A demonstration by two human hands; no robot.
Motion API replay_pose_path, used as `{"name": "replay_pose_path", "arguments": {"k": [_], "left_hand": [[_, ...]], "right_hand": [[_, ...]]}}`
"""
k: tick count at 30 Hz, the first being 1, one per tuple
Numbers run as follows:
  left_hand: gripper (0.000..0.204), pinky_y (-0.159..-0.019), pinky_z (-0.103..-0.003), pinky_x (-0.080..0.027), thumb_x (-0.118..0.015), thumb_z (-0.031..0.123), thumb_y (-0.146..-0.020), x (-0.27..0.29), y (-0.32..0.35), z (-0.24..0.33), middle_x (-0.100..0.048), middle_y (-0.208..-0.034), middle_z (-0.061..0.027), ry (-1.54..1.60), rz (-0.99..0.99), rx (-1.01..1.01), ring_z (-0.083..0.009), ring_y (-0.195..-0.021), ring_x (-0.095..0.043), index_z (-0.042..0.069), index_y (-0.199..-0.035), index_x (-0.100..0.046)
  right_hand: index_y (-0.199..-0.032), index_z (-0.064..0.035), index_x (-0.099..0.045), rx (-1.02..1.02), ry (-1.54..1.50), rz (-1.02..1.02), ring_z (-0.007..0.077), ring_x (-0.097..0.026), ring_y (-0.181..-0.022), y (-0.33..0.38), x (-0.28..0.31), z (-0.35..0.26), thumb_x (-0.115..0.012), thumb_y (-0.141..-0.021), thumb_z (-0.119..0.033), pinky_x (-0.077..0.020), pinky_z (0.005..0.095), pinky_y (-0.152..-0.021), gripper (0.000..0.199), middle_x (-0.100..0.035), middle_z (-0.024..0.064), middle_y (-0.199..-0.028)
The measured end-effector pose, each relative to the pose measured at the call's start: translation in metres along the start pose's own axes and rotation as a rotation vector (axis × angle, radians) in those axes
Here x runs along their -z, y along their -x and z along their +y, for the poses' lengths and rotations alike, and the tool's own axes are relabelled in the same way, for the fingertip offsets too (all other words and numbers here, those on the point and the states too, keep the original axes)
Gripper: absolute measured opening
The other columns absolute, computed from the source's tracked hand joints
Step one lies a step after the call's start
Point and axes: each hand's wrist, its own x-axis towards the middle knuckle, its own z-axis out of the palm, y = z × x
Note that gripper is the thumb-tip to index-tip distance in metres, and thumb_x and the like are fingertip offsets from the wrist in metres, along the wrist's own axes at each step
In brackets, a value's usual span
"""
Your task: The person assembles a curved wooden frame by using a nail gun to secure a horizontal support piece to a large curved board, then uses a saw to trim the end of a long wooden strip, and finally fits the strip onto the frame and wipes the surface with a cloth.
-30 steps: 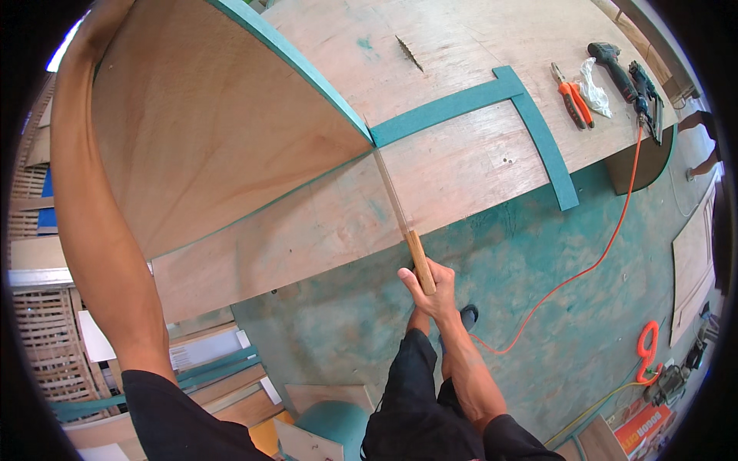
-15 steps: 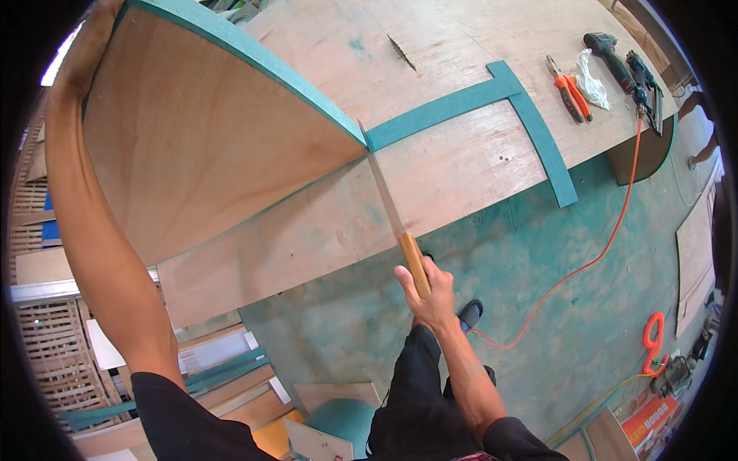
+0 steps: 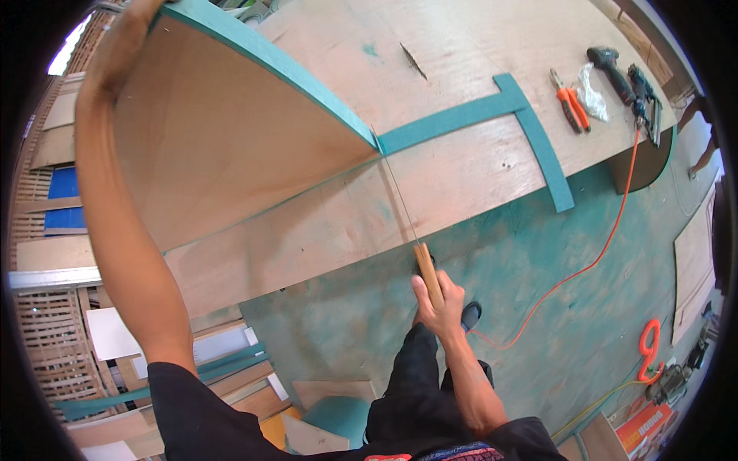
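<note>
My right hand (image 3: 440,301) is closed around the wooden handle of a handsaw (image 3: 401,197). The saw's thin blade, seen nearly edge-on, runs away from me to the lower right corner of a large plywood panel (image 3: 238,146) with teal edges. There it meets a teal strip (image 3: 450,123) that sticks out from the panel along the tabletop. A crosspiece (image 3: 544,157) joins the strip's far end in a T shape. At the panel's upper left, my left hand (image 3: 127,54) grips the top edge; most of its fingertips are hidden or out of frame.
On the wooden table (image 3: 338,246) lie a loose blade (image 3: 413,61), orange-handled pliers (image 3: 573,107), a crumpled white bag (image 3: 591,94), a drill (image 3: 611,71) and an air tool (image 3: 644,96). An orange hose (image 3: 592,261) trails onto the floor. Boards (image 3: 223,369) are stacked at lower left.
The saw has turned, so its blade now shows as a thin line, and its handle has come slightly toward me. The whole view has shifted a little; my left hand stays on the panel.
</note>
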Motion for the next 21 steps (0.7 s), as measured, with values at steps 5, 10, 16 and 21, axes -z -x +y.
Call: {"name": "replay_pose_path", "arguments": {"k": [5,10,16,21], "left_hand": [[0.048,-0.097,-0.030,-0.041,-0.054,0.048,-0.102,0.008,0.010,-0.002,-0.060,-0.106,-0.0035,0.161,-0.327,0.010,-0.0156,-0.107,-0.055,0.002,-0.106,-0.067],[0.060,-0.098,-0.032,-0.042,-0.062,0.061,-0.095,-0.003,0.017,0.009,-0.061,-0.103,-0.0057,0.206,-0.240,-0.170,-0.0184,-0.104,-0.055,0.003,-0.112,-0.065],[0.077,-0.100,-0.040,-0.048,-0.082,0.058,-0.081,0.025,0.069,-0.037,-0.066,-0.120,-0.0155,0.011,0.042,-0.316,-0.0274,-0.115,-0.063,0.003,-0.129,-0.060],[0.084,-0.082,-0.036,-0.053,-0.077,0.073,-0.078,0.067,0.138,-0.150,-0.068,-0.089,-0.0100,-0.030,0.177,-0.185,-0.0209,-0.088,-0.067,0.001,-0.119,-0.064]], "right_hand": [[-0.073,-0.0047,-0.051,0.132,0.134,0.036,0.0120,-0.041,-0.049,0.014,0.062,-0.041,-0.078,-0.093,-0.019,-0.0373,0.0301,-0.047,0.036,-0.045,0.0055,-0.056],[-0.073,-0.0049,-0.050,0.203,0.165,0.168,0.0074,-0.039,-0.054,-0.025,0.090,-0.102,-0.078,-0.093,-0.017,-0.0350,0.0278,-0.048,0.036,-0.044,0.0010,-0.057],[-0.074,-0.0039,-0.052,0.154,0.206,0.220,0.0064,-0.041,-0.056,-0.043,0.088,-0.150,-0.075,-0.095,-0.016,-0.0350,0.0281,-0.049,0.034,-0.047,0.0005,-0.059],[-0.077,-0.0023,-0.060,0.024,0.145,0.242,0.0050,-0.043,-0.056,-0.001,0.107,-0.120,-0.076,-0.093,-0.016,-0.0347,0.0256,-0.050,0.027,-0.052,-0.0034,-0.061]]}}
